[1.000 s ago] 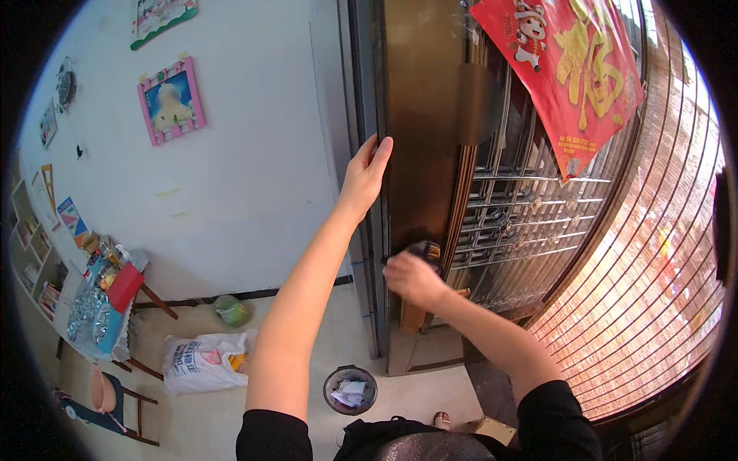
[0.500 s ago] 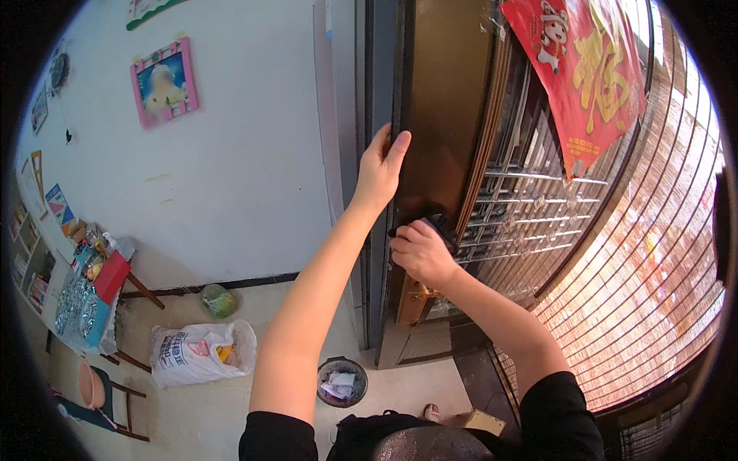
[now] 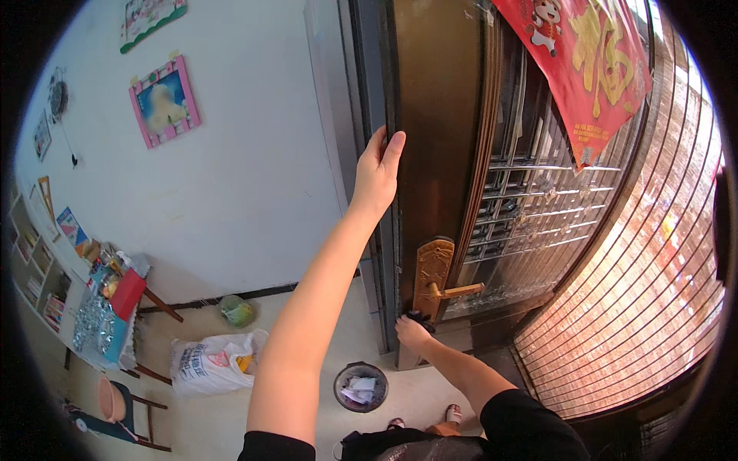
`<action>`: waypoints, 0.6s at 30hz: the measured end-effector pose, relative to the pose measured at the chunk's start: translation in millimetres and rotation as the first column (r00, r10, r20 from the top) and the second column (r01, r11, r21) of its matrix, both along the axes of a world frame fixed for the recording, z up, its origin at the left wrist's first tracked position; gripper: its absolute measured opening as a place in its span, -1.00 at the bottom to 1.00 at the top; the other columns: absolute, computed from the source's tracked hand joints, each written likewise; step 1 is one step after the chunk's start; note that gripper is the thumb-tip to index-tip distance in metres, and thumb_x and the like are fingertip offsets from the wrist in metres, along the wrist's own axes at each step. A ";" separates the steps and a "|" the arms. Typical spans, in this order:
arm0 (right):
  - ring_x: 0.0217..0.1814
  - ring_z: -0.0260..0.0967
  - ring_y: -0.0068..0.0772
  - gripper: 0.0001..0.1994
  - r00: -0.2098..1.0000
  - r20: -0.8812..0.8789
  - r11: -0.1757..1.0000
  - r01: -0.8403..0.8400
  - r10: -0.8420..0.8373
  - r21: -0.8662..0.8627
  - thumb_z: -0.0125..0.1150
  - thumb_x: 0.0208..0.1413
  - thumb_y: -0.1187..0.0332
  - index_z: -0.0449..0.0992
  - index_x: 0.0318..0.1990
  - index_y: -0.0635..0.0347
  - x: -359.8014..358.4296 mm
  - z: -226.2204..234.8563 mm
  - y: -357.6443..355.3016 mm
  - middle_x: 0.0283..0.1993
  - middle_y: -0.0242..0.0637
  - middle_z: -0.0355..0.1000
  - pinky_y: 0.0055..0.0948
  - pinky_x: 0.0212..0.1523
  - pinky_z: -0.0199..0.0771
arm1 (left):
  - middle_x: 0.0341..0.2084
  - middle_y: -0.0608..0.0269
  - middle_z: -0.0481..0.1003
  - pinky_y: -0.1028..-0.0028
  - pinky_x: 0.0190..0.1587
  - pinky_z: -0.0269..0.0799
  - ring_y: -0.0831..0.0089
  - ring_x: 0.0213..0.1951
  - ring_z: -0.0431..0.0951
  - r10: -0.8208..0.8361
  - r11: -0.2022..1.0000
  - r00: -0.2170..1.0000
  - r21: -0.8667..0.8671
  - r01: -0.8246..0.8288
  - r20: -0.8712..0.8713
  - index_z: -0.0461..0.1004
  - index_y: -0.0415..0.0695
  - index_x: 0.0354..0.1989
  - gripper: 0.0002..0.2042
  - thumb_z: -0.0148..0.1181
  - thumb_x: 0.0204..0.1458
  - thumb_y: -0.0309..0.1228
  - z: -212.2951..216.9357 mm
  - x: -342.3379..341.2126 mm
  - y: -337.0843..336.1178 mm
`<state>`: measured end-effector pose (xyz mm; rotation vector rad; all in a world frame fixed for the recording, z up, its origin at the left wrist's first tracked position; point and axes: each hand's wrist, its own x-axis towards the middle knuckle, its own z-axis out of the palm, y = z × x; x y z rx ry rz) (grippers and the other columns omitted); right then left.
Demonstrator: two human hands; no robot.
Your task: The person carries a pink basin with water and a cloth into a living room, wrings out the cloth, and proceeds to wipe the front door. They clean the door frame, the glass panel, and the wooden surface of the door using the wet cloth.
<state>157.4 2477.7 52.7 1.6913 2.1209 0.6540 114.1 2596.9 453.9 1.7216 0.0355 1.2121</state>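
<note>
Since half a second ago your right hand (image 3: 412, 333) has dropped from beside the lock down below the brass handle plate (image 3: 430, 276), and your left hand (image 3: 377, 170) has slid a little higher up the door edge.

You are at a dark brown metal door (image 3: 438, 138), smooth and slightly glossy, with a ribbed vertical moulding beside a grille of thin bars. Its handle plate is a tall, ornate, gold-coloured piece with a straight lever (image 3: 460, 290) sticking out to the right. A red paper banner (image 3: 584, 69) with gold figures hangs across the grille.

Your left arm is stretched up and nearly straight; the hand lies flat on the door's edge, fingers together and extended, thumb apart, gripping nothing. Your right arm is bent low, wrist turned in, and the hand is closed around a small dark object (image 3: 419, 317) with a ragged, bristly outline, held just under the handle plate against the door. What the object is cannot be told.

On the tiled floor below sit a round waste bin (image 3: 361, 386) and a white plastic bag (image 3: 211, 361) near the pale wall.
</note>
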 end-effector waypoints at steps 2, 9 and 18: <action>-0.05 0.19 -0.37 -0.86 0.998 -0.054 0.997 0.019 -0.024 -0.081 0.08 -0.16 0.33 0.53 -0.42 0.07 -3.7 -8.2 -0.5 -0.31 -0.40 0.36 -0.34 0.12 0.06 | -0.38 0.34 0.35 0.64 -0.17 0.19 0.61 -0.32 0.27 0.021 1.000 0.999 0.010 -0.021 0.029 0.27 -0.32 -0.03 -0.45 -0.04 0.07 -0.01 -1.8 0.6 0.9; -0.08 0.22 -0.39 -0.88 0.783 -0.569 0.947 -0.077 0.252 0.313 0.07 -0.28 0.34 0.47 -0.49 0.01 -31.5 93.4 -5.1 -0.27 -0.41 0.34 -0.32 -0.07 0.17 | -0.24 0.29 0.38 0.59 -0.04 0.16 0.56 -0.17 0.30 -0.031 0.998 0.999 -0.049 0.031 0.009 0.28 -0.33 -0.02 -0.49 -0.01 0.08 -0.09 -1.3 -3.3 0.4; -0.08 0.23 -0.36 -0.91 0.807 -0.538 0.829 0.116 0.241 0.546 0.06 -0.27 0.40 0.47 -0.53 0.04 27.8 203.8 -48.6 -0.22 -0.44 0.36 -0.28 -0.09 0.18 | -0.06 0.15 0.34 0.51 0.07 0.08 0.41 0.00 0.27 -0.057 0.975 0.974 -0.224 0.007 -0.217 0.30 -0.36 -0.02 -0.44 -0.23 0.14 -0.01 -83.0 -7.6 -1.2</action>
